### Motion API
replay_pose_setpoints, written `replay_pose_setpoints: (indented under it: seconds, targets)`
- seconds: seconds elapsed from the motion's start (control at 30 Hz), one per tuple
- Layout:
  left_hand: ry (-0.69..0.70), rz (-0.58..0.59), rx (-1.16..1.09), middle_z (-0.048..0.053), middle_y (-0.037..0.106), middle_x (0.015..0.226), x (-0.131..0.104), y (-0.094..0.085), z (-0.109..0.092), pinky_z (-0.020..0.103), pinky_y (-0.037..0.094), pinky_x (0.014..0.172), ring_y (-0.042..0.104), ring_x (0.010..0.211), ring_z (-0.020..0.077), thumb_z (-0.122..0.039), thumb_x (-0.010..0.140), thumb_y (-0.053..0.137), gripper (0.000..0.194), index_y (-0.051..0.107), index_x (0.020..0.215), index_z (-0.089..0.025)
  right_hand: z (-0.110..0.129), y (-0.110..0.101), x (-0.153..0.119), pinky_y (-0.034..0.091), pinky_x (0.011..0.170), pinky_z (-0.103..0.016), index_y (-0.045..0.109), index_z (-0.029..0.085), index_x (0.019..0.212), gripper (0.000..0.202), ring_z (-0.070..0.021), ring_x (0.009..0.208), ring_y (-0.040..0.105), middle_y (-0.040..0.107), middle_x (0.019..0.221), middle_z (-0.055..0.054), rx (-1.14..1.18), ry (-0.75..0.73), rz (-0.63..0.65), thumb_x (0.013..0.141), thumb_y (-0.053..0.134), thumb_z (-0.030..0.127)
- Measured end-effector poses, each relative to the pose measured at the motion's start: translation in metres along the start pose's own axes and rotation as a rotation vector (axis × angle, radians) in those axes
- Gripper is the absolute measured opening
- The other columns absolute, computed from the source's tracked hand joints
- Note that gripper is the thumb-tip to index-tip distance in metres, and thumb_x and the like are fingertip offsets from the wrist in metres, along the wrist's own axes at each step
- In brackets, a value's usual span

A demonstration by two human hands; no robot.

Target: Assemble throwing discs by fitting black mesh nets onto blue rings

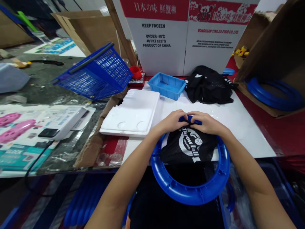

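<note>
A blue plastic ring (190, 195) overhangs the front edge of the table, its far side under my hands. Across its far part lies a black mesh net (188, 144) printed with "Throw Ball" in white. My left hand (175, 121) pinches the net's upper edge against the ring, fingers bent over the rim. Beside it, nearly touching, my right hand (206, 123) grips the same edge in the same way. Fingers cover the exact spot where net and ring meet. Past my hands, a crumpled pile of black nets (209, 84) lies on the white board.
A light blue tray (166, 84) sits behind a white foam slab (133, 111). Left of them a blue basket (102, 73) leans tilted. A white printed carton (162, 41) blocks the back. More blue rings (274, 92) lie in a cardboard box at right. A power bank (63, 122) with a cable lies left.
</note>
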State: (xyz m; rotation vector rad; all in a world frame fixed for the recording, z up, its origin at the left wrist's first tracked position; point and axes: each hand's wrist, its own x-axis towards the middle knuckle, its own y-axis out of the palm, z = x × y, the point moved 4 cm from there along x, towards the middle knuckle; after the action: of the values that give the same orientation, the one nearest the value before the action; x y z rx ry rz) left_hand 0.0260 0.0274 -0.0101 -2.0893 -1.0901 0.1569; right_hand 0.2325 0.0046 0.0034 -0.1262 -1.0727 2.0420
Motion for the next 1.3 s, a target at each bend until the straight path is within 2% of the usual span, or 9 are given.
replay_pose_setpoints:
  seconds: [0.13,0.23,0.3,0.4,0.53,0.67,0.83,1.03,1.3]
  targets:
    - [-0.008,-0.009,-0.042,0.006,0.078,0.107,-0.001,-0.003,-0.001,0.042,0.056,0.105,0.074,0.108,0.0267,-0.022,0.092,0.078,0.004,0.078,0.096,-0.021,0.007,-0.005,0.002,0.055,0.115,-0.056,0.069,0.026,0.093,0.011,-0.0343,0.133,0.071,0.077,0.143,-0.012,0.038,0.014,-0.045,0.098,0.077,0.033]
    - [-0.053,-0.020,-0.115,0.005,0.082,0.106,0.000,-0.003,0.001,0.040,0.056,0.103,0.076,0.106,0.0254,-0.023,0.094,0.074,0.007,0.079,0.098,-0.021,0.000,-0.001,0.005,0.053,0.118,-0.057,0.073,0.026,0.100,0.021,-0.0362,0.136,0.070,0.075,0.145,-0.014,0.058,0.077,-0.010,0.096,0.081,0.044]
    - [-0.090,-0.037,-0.145,0.005,0.084,0.108,0.000,-0.003,0.002,0.039,0.057,0.102,0.077,0.105,0.0248,-0.026,0.096,0.071,0.011,0.080,0.100,-0.021,-0.005,0.002,0.008,0.053,0.118,-0.056,0.074,0.025,0.100,0.023,-0.0352,0.133,0.071,0.076,0.142,-0.014,0.079,0.105,-0.032,0.098,0.077,0.048]
    - [-0.122,-0.066,-0.140,0.004,0.086,0.106,0.001,-0.002,0.005,0.038,0.058,0.100,0.078,0.104,0.0248,-0.028,0.097,0.069,0.014,0.082,0.099,-0.022,-0.012,0.004,0.011,0.054,0.114,-0.052,0.073,0.025,0.093,0.021,-0.0318,0.122,0.075,0.081,0.131,-0.011,0.146,0.156,-0.102,0.099,0.073,0.045]
    - [-0.167,-0.107,-0.141,0.004,0.086,0.101,0.002,-0.001,0.007,0.038,0.058,0.098,0.080,0.100,0.0254,-0.027,0.092,0.075,0.011,0.084,0.095,-0.021,-0.019,0.004,0.012,0.055,0.110,-0.048,0.074,0.024,0.089,0.020,-0.0300,0.117,0.077,0.084,0.123,-0.008,0.242,0.240,-0.147,0.094,0.075,0.043]
    - [-0.186,-0.144,-0.205,0.005,0.086,0.100,0.002,-0.001,0.009,0.039,0.059,0.097,0.080,0.098,0.0251,-0.025,0.087,0.080,0.012,0.083,0.098,-0.020,-0.019,0.004,0.015,0.054,0.106,-0.046,0.074,0.024,0.083,0.021,-0.0283,0.112,0.076,0.084,0.119,-0.007,0.241,0.242,-0.154,0.094,0.072,0.042]
    - [-0.203,-0.148,-0.309,0.007,0.086,0.100,0.002,0.000,0.013,0.040,0.061,0.098,0.081,0.098,0.0256,-0.024,0.082,0.084,0.022,0.081,0.103,-0.018,-0.019,0.004,0.017,0.052,0.111,-0.046,0.074,0.024,0.081,0.017,-0.0284,0.115,0.075,0.083,0.122,-0.007,0.248,0.239,-0.133,0.088,0.076,0.039]
    - [-0.195,-0.130,-0.232,0.006,0.085,0.101,0.003,-0.001,0.010,0.040,0.060,0.099,0.079,0.099,0.0249,-0.027,0.089,0.075,0.013,0.082,0.096,-0.019,-0.025,0.005,0.019,0.052,0.110,-0.046,0.075,0.023,0.081,0.022,-0.0277,0.111,0.075,0.084,0.119,-0.007,0.292,0.288,-0.122,0.088,0.076,0.043]
    - [-0.200,-0.152,-0.222,0.004,0.083,0.093,0.005,0.000,0.007,0.037,0.059,0.094,0.077,0.094,0.0237,-0.025,0.084,0.073,0.012,0.081,0.090,-0.019,-0.028,0.007,0.021,0.052,0.107,-0.044,0.074,0.023,0.077,0.021,-0.0271,0.107,0.074,0.084,0.112,-0.006,0.261,0.294,-0.141,0.086,0.074,0.042]
